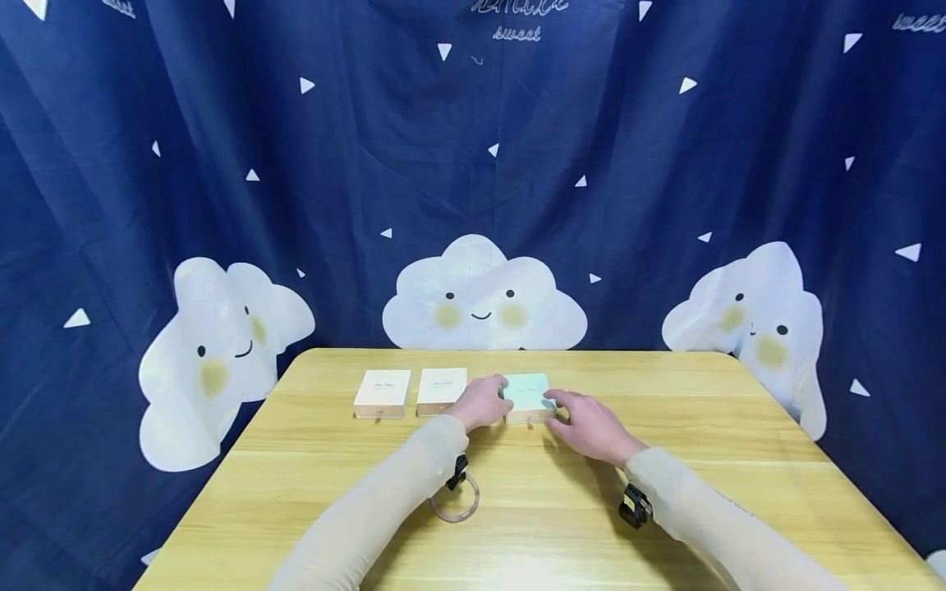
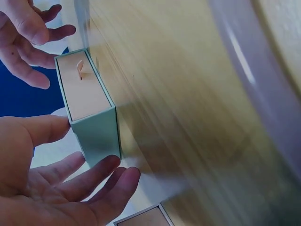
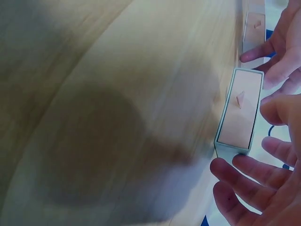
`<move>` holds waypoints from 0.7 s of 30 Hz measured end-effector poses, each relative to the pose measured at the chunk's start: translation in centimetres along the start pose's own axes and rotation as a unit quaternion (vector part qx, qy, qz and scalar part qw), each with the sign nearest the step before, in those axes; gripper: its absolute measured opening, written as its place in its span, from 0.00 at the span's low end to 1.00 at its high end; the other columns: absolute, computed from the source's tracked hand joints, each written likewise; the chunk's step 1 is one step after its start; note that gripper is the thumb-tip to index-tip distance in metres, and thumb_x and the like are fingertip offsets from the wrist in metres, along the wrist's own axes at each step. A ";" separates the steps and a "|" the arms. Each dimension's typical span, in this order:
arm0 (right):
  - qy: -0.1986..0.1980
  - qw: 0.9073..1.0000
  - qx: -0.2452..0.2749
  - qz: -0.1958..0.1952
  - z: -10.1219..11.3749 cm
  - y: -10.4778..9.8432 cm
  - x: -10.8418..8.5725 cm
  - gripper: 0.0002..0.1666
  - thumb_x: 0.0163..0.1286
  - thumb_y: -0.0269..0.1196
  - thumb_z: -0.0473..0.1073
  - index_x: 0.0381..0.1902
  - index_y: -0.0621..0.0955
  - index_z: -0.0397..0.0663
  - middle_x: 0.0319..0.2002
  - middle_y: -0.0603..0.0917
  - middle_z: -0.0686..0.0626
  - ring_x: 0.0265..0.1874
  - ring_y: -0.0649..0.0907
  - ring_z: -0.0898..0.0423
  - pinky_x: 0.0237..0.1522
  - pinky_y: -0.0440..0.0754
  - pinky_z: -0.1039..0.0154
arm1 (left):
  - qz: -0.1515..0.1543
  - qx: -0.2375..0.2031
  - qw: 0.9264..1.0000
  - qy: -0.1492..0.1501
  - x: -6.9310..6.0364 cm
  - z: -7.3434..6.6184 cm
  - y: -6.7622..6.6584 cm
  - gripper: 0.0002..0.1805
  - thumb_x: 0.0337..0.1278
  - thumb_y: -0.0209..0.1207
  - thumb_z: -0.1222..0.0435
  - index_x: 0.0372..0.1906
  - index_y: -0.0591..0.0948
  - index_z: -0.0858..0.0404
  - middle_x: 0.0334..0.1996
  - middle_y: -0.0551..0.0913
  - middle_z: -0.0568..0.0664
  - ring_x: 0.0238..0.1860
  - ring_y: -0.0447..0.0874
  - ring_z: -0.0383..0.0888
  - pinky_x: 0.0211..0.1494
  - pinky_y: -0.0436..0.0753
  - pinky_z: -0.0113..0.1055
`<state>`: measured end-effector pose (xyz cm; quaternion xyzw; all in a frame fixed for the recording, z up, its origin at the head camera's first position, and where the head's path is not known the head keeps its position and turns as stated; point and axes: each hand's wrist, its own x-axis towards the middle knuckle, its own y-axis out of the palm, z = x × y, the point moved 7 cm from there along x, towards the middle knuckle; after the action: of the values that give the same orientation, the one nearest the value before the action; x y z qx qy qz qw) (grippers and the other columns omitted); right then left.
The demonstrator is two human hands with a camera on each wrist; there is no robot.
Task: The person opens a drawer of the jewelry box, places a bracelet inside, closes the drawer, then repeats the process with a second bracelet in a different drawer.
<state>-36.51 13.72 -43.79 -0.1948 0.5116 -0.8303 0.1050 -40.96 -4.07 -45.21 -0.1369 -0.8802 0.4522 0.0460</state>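
Note:
A mint-green drawer box [image 1: 527,392] with a pale pink front and a small ribbon pull tab [image 2: 80,70] lies flat on the table between both hands. My left hand [image 1: 480,401] is at its left side, thumb by the upper front corner and the other fingers loosely spread along the side. At the right side is my right hand [image 1: 591,427], its thumb close to the top edge and its fingers extended near the side wall. Neither hand wraps round the box; exact fingertip contact is hard to tell.
Two white drawer boxes, one in the middle [image 1: 442,386] and one at the left [image 1: 383,392], stand in a row left of the mint box. A pinkish ring [image 1: 456,519] appears by the left wrist. Behind the wooden table [image 1: 517,509] hangs a blue cloud-print curtain [image 1: 473,197].

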 end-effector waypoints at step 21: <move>0.002 1.000 0.011 0.010 0.9 0.8 0.7 0.27 0.70 0.65 0.47 0.65 0.79 0.49 0.59 0.84 0.46 0.33 0.79 0.58 0.41 0.78 0.56 | 0.002 0.022 1.000 -0.004 -0.7 0.0 -1.3 0.26 0.69 0.56 0.64 0.70 0.72 0.66 0.66 0.77 0.59 0.58 0.80 0.51 0.67 0.76 0.49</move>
<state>-36.76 12.35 -44.01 -0.1868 0.5043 -0.8353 0.1141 -40.52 -5.01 -44.16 -0.1356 -0.8700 0.4719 0.0450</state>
